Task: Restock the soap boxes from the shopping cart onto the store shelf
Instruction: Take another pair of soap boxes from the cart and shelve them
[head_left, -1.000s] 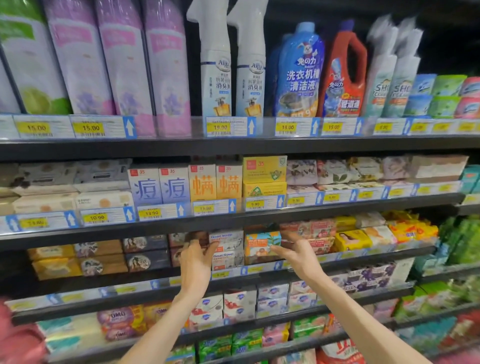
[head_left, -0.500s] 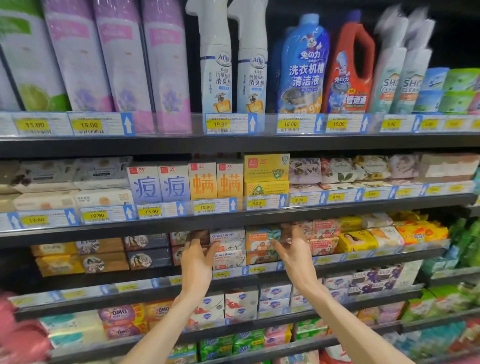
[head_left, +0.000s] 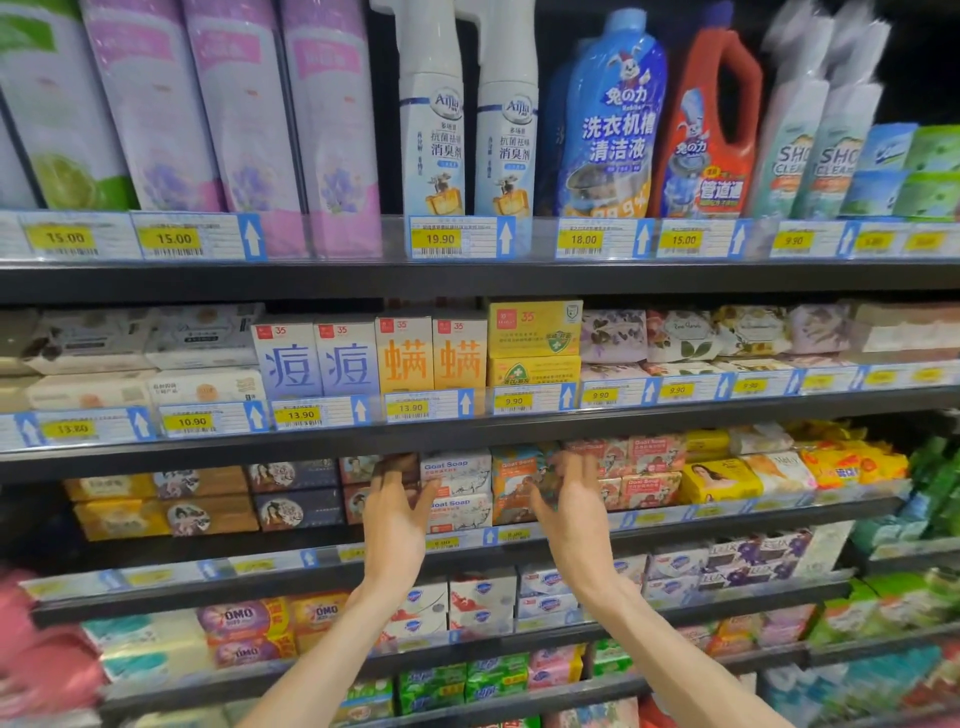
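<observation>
Dark metal store shelf (head_left: 467, 280) fills whole view, tiers stacked close. Yellow price tags (head_left: 439, 239) with blue arrows along front edges. Back recesses shadowy, fronts lit bright.

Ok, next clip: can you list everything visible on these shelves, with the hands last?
Refill pouches: four, one green and three lilac, top shelf left.
Spray bottles: two, white, top shelf centre.
Cleaner bottles: one blue, one red, top shelf, right of the sprays.
Character boxes: two lilac, two orange, second shelf.
Goat Soap boxes: two stacked, white, third shelf, between the hands.
Yellow soap packs: several, third shelf right.
Price tags: many, yellow, on shelf edges.
Left hand: fingers at the third shelf.
Right hand: blurred, same shelf.
</observation>
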